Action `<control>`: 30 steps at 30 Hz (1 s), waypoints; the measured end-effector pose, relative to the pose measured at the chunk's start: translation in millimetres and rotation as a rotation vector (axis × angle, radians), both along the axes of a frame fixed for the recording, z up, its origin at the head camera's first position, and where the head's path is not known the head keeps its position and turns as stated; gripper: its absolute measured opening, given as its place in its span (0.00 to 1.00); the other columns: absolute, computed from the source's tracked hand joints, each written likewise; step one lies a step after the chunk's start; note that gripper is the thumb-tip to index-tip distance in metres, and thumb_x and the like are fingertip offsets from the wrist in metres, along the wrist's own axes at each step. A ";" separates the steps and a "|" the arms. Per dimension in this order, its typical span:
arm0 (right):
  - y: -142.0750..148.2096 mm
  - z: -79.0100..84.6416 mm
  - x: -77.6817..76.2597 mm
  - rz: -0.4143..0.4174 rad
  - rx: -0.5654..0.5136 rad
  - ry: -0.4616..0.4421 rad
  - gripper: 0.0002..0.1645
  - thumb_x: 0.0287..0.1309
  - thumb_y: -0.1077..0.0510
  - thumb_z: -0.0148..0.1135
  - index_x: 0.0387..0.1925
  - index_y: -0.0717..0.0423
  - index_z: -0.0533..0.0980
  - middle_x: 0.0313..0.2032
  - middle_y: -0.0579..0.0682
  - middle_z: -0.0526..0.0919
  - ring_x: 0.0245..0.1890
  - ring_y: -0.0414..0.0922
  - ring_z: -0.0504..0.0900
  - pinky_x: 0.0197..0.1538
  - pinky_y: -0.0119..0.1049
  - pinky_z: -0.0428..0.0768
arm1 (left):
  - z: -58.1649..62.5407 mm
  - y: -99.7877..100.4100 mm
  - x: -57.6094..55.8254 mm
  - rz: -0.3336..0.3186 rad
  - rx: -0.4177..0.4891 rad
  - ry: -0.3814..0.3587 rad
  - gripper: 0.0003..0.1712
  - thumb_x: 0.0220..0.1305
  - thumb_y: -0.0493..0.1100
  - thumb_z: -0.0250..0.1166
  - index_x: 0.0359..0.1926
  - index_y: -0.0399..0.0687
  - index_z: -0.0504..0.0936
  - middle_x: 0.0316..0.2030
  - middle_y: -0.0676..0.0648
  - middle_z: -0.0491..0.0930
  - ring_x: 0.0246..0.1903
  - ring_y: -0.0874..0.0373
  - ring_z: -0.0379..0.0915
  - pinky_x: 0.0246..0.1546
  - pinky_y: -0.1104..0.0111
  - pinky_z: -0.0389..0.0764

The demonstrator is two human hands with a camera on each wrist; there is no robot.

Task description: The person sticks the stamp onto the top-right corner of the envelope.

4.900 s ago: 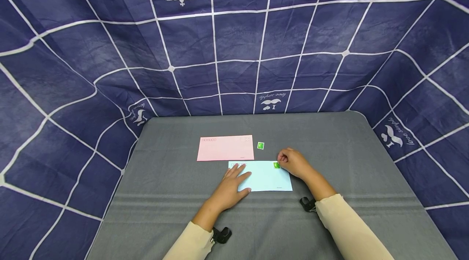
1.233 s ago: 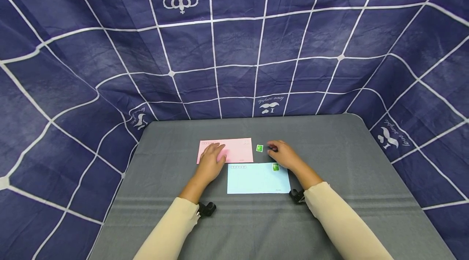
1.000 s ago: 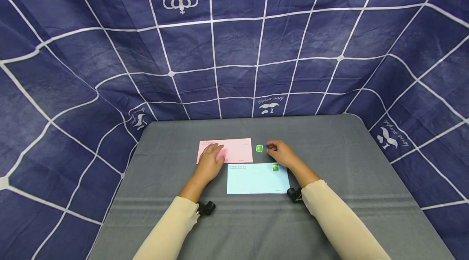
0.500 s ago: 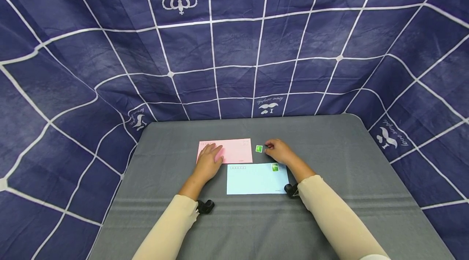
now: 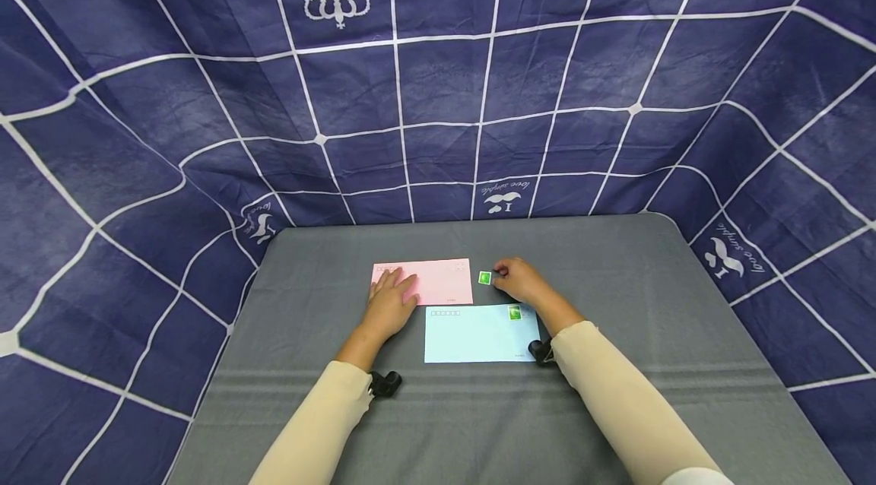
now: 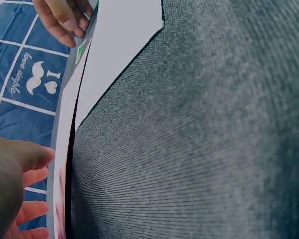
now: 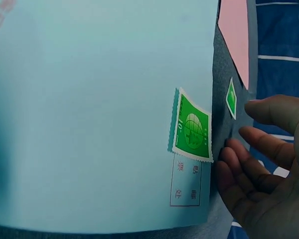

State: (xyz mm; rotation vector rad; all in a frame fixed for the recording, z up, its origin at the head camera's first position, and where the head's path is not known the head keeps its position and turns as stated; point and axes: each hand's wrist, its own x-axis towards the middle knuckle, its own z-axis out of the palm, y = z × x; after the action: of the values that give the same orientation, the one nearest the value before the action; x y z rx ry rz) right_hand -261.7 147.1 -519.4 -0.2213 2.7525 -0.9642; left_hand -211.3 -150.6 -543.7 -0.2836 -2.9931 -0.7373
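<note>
My left hand rests on the left part of the pink envelope, fingers spread. Just right of that envelope lies a loose green stamp with a white border. My right hand is close beside the stamp's right side. In the right wrist view its thumb and forefinger stand apart near the loose stamp, with nothing between them. Nearer to me lies a light blue envelope. Its top right corner bears another green stamp, whose lower left edge looks slightly raised.
A grey cloth covers the table under both envelopes. Dark blue curtains with white lines enclose the back and sides. Black wrist straps sit at the cuffs of the beige sleeves.
My left hand has gone from the blue envelope to the pink one. The right hand has left the blue envelope's stamp corner and come up beside the loose stamp, edging closer lately.
</note>
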 end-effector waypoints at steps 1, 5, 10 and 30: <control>-0.5 0.1 -0.9 0.001 -0.001 -0.005 0.21 0.64 0.58 0.64 0.56 0.64 0.79 0.47 0.60 0.81 0.48 0.53 0.80 0.56 0.50 0.77 | -0.5 0.0 0.2 0.001 -0.004 -0.010 0.27 0.69 0.49 0.61 0.67 0.49 0.77 0.73 0.35 0.65 0.75 0.32 0.53 0.71 0.32 0.54; -1.8 0.3 -4.7 0.014 0.003 -0.006 0.21 0.62 0.59 0.65 0.55 0.64 0.78 0.41 0.56 0.81 0.41 0.50 0.78 0.51 0.46 0.77 | -3.3 0.2 0.8 0.008 -0.014 -0.041 0.28 0.70 0.51 0.60 0.69 0.50 0.76 0.74 0.35 0.64 0.76 0.32 0.52 0.71 0.31 0.52; -3.6 -1.0 -9.3 0.032 0.008 -0.015 0.19 0.62 0.58 0.65 0.52 0.64 0.78 0.37 0.53 0.80 0.37 0.47 0.76 0.46 0.42 0.75 | -7.2 -0.4 0.8 0.025 -0.021 -0.053 0.28 0.70 0.51 0.61 0.68 0.51 0.76 0.74 0.35 0.63 0.76 0.32 0.53 0.71 0.32 0.51; -12.4 -10.4 -15.6 -0.012 0.092 0.024 0.12 0.59 0.56 0.68 0.40 0.57 0.76 0.35 0.53 0.75 0.36 0.48 0.75 0.42 0.39 0.72 | -5.2 -1.6 0.4 0.032 -0.069 -0.064 0.30 0.70 0.53 0.60 0.70 0.51 0.74 0.74 0.37 0.63 0.76 0.35 0.53 0.71 0.32 0.51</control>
State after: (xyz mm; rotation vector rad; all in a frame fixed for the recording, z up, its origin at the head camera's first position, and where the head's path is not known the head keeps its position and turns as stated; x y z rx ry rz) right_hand -277.3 134.7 -529.8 -0.2031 2.8149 -0.8404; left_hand -210.9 -152.3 -548.9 -0.2186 -3.0804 -0.6531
